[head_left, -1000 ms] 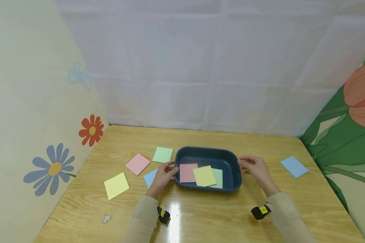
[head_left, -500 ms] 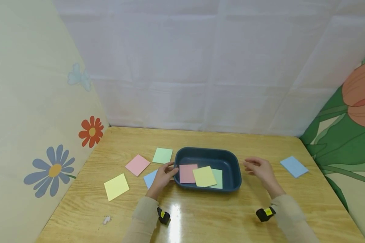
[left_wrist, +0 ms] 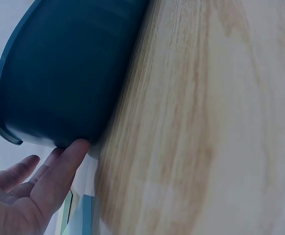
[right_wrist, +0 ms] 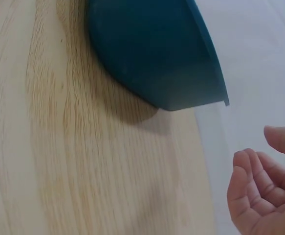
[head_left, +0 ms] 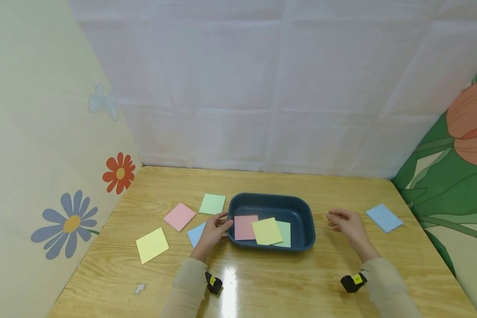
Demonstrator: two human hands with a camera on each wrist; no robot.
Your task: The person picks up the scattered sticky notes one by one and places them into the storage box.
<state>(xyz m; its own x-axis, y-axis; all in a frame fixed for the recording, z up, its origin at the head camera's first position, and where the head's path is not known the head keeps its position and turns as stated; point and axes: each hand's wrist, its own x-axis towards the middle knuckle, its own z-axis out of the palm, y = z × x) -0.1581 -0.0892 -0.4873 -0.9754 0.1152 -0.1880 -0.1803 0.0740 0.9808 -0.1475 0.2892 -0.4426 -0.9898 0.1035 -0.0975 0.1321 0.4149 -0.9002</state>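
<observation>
A dark blue plastic bin (head_left: 302, 207) stands on the table. Inside lie a pink sticky-note pad (head_left: 244, 227), a yellow pad (head_left: 266, 231) and a green pad (head_left: 287, 234), the yellow one overlapping the other two. My left hand (head_left: 211, 234) grips the bin's left end, thumb over the rim; in the left wrist view its fingers (left_wrist: 66, 166) touch the outer wall. Off the bin's right side, apart from it, my right hand (head_left: 349, 226) hovers with loosely bent fingers and holds nothing. The right wrist view shows a gap between that hand and the bin.
Left of the bin lie yellow (head_left: 152, 245), pink (head_left: 179, 217), green (head_left: 212, 204) and blue pads (head_left: 196, 234), the blue partly hidden by my left hand. Another blue pad (head_left: 384, 217) is at the far right. A small white scrap (head_left: 139, 288) lies front left. A white cloth (head_left: 206, 132) hangs behind.
My right hand has let go of the bin's right end and drawn away to the right. The left hand and the bin have stayed almost still.
</observation>
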